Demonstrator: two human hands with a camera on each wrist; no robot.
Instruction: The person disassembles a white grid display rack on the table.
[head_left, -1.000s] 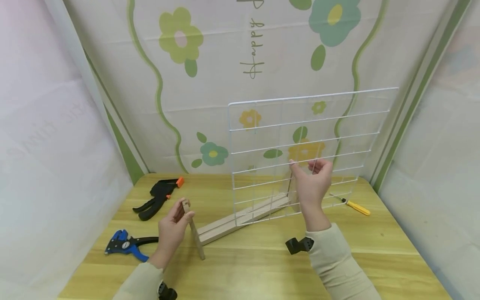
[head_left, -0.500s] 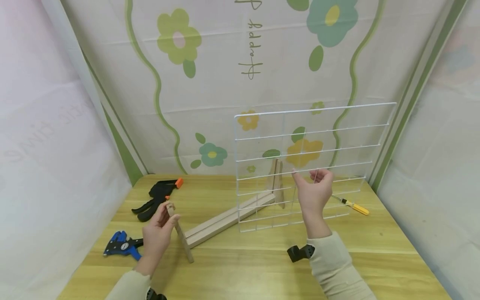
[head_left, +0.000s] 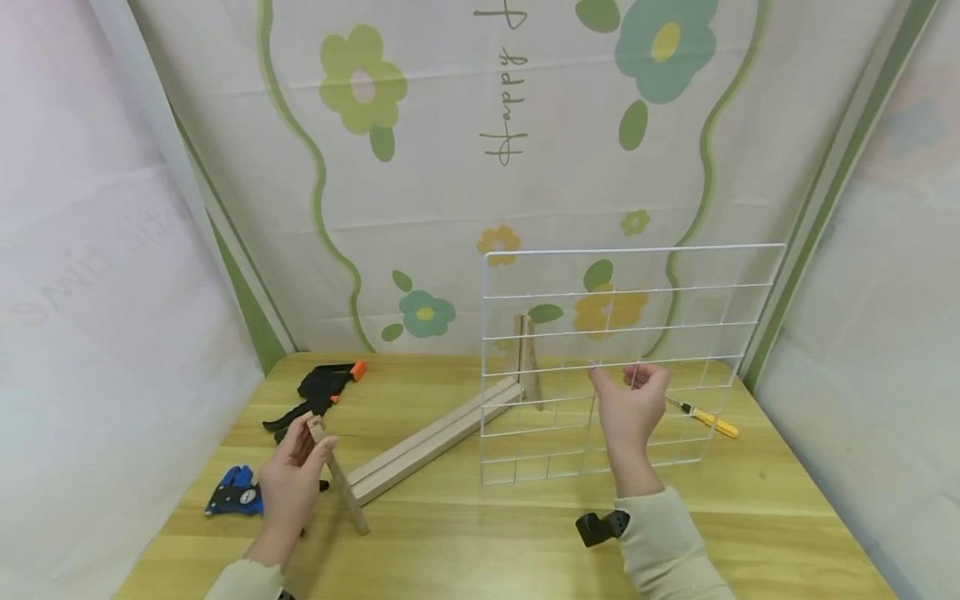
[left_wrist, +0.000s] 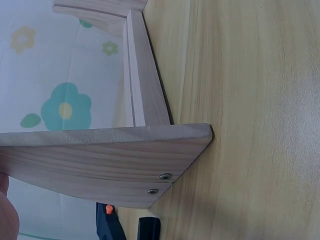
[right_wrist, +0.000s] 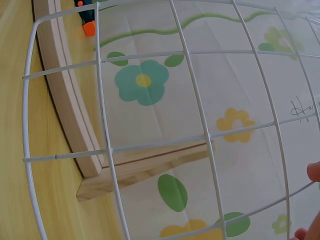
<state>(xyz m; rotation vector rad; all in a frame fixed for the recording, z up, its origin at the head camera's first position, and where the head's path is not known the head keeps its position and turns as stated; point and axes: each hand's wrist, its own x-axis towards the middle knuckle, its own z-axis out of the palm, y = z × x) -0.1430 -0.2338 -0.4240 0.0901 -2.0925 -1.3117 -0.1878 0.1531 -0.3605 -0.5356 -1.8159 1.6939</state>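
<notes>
A wooden stand, with a grooved beam (head_left: 438, 442) between two end pieces, rests on the table. My left hand (head_left: 291, 483) pinches the top of its near end piece (head_left: 343, 492). Two screw heads show low on that piece (left_wrist: 90, 162) in the left wrist view. To the right, my right hand (head_left: 632, 412) holds a white wire grid panel (head_left: 637, 250) upright by its wires, thumb on the near side. The stand's far end piece (head_left: 528, 367) is close to the panel's left edge. Through the mesh, the right wrist view shows that end piece (right_wrist: 155, 160) and the beam.
A black clamp with orange tips (head_left: 322, 387) lies at the back left. Blue-and-black pliers (head_left: 232, 493) lie left of my left hand, partly hidden by it. A yellow-handled screwdriver (head_left: 716, 422) is behind the grid's right side. Flowered cloth (head_left: 450, 183) hangs behind the table.
My left hand has slid the wooden stand leftward, so its far end now shows left of the grid. My right hand has lowered the wire grid panel.
</notes>
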